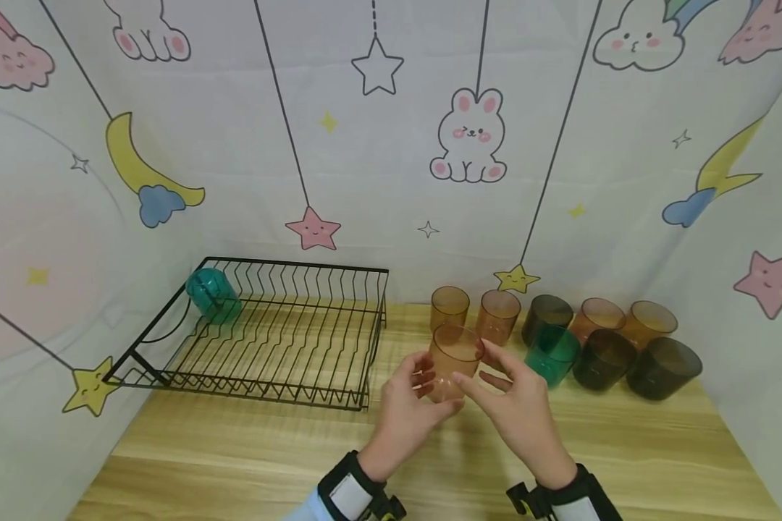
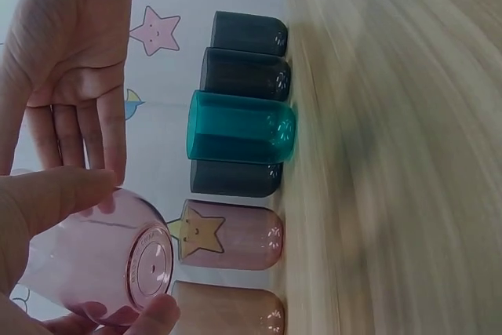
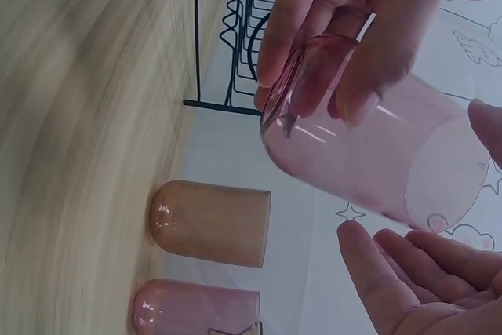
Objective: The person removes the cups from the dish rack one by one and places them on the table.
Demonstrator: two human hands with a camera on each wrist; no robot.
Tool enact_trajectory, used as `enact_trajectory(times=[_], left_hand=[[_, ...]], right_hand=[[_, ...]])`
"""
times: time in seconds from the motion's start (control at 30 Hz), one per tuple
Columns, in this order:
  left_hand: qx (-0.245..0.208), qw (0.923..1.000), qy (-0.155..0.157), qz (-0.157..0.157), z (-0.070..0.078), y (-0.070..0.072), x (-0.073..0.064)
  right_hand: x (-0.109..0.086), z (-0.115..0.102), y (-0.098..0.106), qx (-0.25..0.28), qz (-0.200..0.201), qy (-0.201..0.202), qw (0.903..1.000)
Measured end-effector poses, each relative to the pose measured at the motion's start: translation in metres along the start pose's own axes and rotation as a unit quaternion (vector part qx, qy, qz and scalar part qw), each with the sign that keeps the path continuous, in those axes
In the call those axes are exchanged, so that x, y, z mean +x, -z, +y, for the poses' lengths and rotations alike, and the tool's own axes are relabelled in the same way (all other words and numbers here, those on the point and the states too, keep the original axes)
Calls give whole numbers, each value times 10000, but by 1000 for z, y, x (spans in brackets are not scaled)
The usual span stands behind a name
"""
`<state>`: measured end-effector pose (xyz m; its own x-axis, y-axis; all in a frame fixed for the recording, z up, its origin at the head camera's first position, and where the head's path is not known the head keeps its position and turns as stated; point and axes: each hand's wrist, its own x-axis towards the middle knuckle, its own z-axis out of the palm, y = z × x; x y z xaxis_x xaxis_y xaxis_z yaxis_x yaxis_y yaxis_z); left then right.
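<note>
A clear pink cup point(image 1: 455, 362) is held above the table, its mouth up and tilted. My left hand point(image 1: 409, 398) grips it low, with the thumb and fingers around its side near the base, as the left wrist view shows. On the other side, my right hand point(image 1: 518, 405) is beside the rim with its thumb and fingers spread and fairly straight. In the right wrist view, the right fingertips point(image 3: 354, 234) lie close to the cup wall; whether they touch it is hard to tell. An amber cup point(image 1: 450, 307) and another pink cup point(image 1: 499, 317) stand behind.
A black wire dish rack point(image 1: 280, 396) stands at left, with a teal cup point(image 1: 213, 295) lying tilted in its far left corner. At right stand several cups, among them a teal one point(image 1: 552, 356) and a dark one point(image 1: 663, 370). A patterned cloth point(image 1: 378, 159) hangs behind.
</note>
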<state>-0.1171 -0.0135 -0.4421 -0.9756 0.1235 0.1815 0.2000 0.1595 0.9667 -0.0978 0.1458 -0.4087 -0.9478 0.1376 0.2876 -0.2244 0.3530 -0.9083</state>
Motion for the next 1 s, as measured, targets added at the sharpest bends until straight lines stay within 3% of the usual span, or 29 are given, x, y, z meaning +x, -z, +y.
enact_trajectory(times=[0.6, 1.0], left_hand=[[250, 9996, -93, 49, -10, -1, -2], [393, 9991, -61, 112, -13, -1, -4]], right_hand=[[-3, 0, -14, -6, 13, -232, 9997], [-3, 2, -18, -79, 147, -170, 9997]])
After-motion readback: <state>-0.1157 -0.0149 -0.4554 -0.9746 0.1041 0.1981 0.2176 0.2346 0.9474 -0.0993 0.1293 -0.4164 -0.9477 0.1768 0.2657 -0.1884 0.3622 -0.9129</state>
